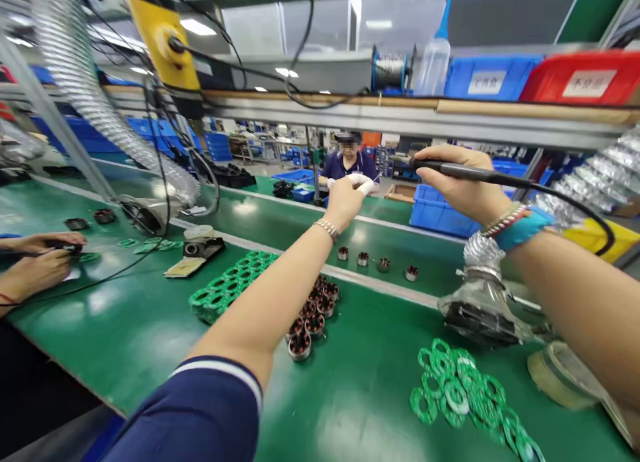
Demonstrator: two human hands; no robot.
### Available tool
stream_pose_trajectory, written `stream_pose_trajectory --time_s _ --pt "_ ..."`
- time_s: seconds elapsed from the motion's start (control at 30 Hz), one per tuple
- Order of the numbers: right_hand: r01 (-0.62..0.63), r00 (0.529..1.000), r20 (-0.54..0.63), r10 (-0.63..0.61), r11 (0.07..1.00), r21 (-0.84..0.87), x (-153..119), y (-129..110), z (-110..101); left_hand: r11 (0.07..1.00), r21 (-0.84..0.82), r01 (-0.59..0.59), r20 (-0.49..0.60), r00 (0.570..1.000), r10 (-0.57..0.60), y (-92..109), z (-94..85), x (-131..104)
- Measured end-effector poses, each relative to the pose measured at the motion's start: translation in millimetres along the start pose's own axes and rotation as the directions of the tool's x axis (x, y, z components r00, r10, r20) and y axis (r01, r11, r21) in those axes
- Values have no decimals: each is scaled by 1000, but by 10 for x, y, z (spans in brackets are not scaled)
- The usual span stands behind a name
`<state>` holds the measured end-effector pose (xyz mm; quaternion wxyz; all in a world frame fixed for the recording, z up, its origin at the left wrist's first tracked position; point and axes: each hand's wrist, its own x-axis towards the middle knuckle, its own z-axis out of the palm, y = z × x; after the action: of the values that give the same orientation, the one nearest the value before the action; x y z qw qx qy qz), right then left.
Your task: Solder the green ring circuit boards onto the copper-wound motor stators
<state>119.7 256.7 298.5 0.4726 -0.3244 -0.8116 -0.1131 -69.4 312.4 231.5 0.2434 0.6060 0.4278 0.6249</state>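
My right hand is raised and closed around the black handle of a soldering iron, whose tip points left and whose cable runs back over my wrist. My left hand is stretched forward, with white covers on its fingertips. Those fingers are closed together, and what they pinch is too small to make out. Below it, several small motor stators with copper windings stand in a spaced row. More stators are grouped beneath my left forearm, beside a stack of green ring boards.
Loose green rings lie at the right front, near a fume hood and a round tub. Overhead are a solder wire spool and a yellow hanging unit. Co-workers sit opposite and at left, where a hand shows.
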Motion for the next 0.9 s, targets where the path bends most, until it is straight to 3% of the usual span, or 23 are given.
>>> stream_pose_trajectory --time_s 0.07,0.13,0.23,0.3,0.4,0.47,0.53,0.7,0.9 --pt "-16 995 96 20 999 -40 -501 -215 -242 977 177 -116 182 980 83 -127 -75 -563" --pt "-12 968 251 18 1000 -26 -1085 -430 -486 958 264 -115 366 931 11 -283 -172 -1241" --pt "-145 844 535 43 978 148 -1996 -714 -774 945 326 -22 510 846 -156 -445 -315 -2271" --pt "-297 802 580 143 938 179 -2564 -880 -881 935 348 63 531 809 -252 -463 -347 -2862" --pt "-502 795 472 382 850 158 -3231 -1108 -917 943 324 80 496 834 -241 -373 -271 -3499" --pt "-587 786 369 496 786 193 -3510 -1247 -901 954 299 -8 512 845 -153 -276 -186 -3742" --pt "-614 779 345 524 748 251 -3664 -1357 -885 951 285 -117 539 840 -59 -192 -120 -3859" --pt "-585 797 375 473 758 288 -3761 -1441 -841 876 377 -301 565 824 40 -139 -72 -3872" --pt "-592 797 351 492 754 285 -3782 -1428 -738 798 461 -388 591 805 51 -154 -45 -3884"
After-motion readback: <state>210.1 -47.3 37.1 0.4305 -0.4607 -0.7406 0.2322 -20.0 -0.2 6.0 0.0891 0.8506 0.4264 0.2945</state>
